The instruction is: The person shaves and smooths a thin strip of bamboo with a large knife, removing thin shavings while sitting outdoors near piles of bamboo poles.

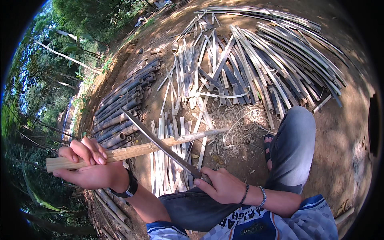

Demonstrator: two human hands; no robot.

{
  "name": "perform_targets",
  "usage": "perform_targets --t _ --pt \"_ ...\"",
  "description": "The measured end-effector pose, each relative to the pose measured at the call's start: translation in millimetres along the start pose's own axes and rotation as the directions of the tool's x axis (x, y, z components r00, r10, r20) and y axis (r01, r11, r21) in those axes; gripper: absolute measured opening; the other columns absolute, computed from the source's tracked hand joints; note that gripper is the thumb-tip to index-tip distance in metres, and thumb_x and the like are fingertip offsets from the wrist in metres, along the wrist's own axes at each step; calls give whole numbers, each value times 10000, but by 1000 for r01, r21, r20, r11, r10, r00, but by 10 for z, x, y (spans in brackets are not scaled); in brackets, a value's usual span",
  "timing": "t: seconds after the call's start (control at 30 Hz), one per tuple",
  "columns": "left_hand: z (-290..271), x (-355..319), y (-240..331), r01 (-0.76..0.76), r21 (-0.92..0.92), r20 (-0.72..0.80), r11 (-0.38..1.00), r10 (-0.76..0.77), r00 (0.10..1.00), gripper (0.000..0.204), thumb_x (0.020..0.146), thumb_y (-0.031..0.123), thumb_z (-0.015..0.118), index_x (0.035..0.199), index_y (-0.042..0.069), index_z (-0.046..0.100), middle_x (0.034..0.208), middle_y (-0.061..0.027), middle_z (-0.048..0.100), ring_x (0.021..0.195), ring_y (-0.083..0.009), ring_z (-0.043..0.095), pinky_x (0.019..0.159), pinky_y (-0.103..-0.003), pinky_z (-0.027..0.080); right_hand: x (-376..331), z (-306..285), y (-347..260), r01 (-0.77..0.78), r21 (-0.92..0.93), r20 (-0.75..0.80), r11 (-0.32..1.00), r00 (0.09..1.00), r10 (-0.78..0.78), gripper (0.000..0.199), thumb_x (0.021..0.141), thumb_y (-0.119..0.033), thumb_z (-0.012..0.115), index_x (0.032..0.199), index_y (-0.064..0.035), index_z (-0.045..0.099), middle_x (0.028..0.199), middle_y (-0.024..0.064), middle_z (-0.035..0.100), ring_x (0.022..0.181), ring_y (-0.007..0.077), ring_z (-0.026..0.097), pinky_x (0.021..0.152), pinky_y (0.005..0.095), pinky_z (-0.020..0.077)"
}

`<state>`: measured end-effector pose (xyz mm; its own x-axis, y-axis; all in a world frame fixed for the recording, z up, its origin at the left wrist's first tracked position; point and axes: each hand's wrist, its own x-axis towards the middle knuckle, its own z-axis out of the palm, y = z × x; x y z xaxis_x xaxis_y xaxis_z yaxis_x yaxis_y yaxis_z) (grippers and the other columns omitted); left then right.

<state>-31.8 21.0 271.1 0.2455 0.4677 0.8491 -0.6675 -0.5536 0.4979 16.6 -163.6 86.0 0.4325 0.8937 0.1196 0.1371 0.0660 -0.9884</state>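
Note:
A pale bamboo strip [132, 151] slants across in front of me, its wide end at the left and its narrow end toward the middle. My left hand [89, 165] is wrapped round the strip near that wide end, palm up. In my right hand [221, 185] is the handle of a long machete [162, 145], fingers closed on it. The dark blade points up and to the left and crosses the strip near its middle. Whether the edge touches the strip I cannot tell.
Split bamboo strips [280, 68] lie fanned out on the ground ahead and to the right. Dark bamboo poles [120, 106] are stacked at the left. Curled shavings [240, 124] heap by my sandalled foot [268, 150]. My bent knee [298, 132] rises at the right.

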Motion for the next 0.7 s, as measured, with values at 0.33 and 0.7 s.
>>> perform_targets --t 0.33,0.7 --pt "44 -14 2 -23 53 -60 998 26 998 492 980 557 202 742 138 300 493 9 318 352 -74 303 296 -176 248 8 8 69 -58 -46 17 997 998 59 435 957 -392 485 897 36 535 533 203 545 557 403 593 537 452 456" --pt "116 1 -6 -28 149 -111 989 45 993 480 989 533 185 740 137 294 493 14 276 354 -74 264 302 -176 228 -50 13 187 -14 -36 4 999 1000 14 471 968 -410 458 886 47 541 501 185 530 541 400 597 555 469 467"
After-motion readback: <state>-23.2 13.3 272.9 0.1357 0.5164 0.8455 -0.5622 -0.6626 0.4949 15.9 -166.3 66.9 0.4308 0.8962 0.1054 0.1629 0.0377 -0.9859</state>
